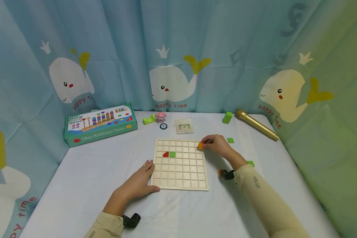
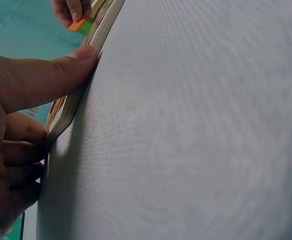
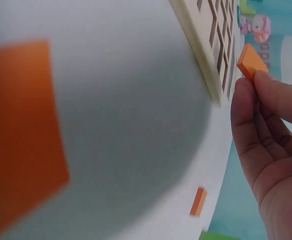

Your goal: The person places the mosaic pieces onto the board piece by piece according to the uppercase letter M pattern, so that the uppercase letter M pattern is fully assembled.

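A wooden grid board [image 1: 179,181] lies flat on the table. On two neighbouring cells of it sit a red quarter-circle tile [image 1: 166,154] and a green square tile [image 1: 172,154]. My right hand [image 1: 218,145] is over the board's far right corner, pinching a small orange tile [image 3: 252,61] between thumb and index finger. At the board's near left corner rests my left hand [image 1: 139,181], its fingers along the left side. In the left wrist view, the thumb [image 2: 61,77] presses against the board's near edge.
To the right lie green tiles [image 1: 230,140] and an orange piece [image 1: 220,173] by the right wrist. Behind the board are a pattern card [image 1: 184,131], a pink toy figure [image 1: 160,116] and a black disc [image 1: 163,126]. A game box [image 1: 101,127] stands back left, a golden microphone [image 1: 257,125] back right.
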{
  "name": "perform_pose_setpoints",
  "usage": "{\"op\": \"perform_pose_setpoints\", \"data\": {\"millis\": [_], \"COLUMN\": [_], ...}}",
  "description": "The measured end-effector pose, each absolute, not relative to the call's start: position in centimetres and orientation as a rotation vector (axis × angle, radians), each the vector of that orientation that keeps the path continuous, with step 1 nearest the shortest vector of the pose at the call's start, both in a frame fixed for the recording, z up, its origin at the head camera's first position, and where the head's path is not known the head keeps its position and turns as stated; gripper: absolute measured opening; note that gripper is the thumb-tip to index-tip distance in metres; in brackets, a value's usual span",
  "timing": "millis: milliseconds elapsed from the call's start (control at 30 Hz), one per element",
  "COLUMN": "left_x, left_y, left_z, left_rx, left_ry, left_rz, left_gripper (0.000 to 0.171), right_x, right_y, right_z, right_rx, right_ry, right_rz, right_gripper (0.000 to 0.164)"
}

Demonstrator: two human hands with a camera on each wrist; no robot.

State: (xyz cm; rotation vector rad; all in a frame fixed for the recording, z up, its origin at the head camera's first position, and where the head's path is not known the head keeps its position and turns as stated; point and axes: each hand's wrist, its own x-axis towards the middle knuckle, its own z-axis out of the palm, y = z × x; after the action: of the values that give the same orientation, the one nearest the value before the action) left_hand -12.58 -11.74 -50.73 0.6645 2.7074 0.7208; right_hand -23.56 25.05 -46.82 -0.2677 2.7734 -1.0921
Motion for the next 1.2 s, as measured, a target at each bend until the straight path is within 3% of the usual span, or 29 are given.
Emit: {"op": "perform_pose_setpoints", "data": {"millis": [1200], "left_x": [-12.6], "left_y": [-11.8], "left_z": [-50.7], "left_rx": [0.66], "left_ry": [2.71], "left_rz": [0.734], "left_gripper": [0.099], "right_x": [-23.6], "right_y": [19.1], "right_z": [-47.9], "right_rx": [-0.486], "right_ry": [2.688], "right_rz": [-1.049], "right_gripper": [0.009]}}
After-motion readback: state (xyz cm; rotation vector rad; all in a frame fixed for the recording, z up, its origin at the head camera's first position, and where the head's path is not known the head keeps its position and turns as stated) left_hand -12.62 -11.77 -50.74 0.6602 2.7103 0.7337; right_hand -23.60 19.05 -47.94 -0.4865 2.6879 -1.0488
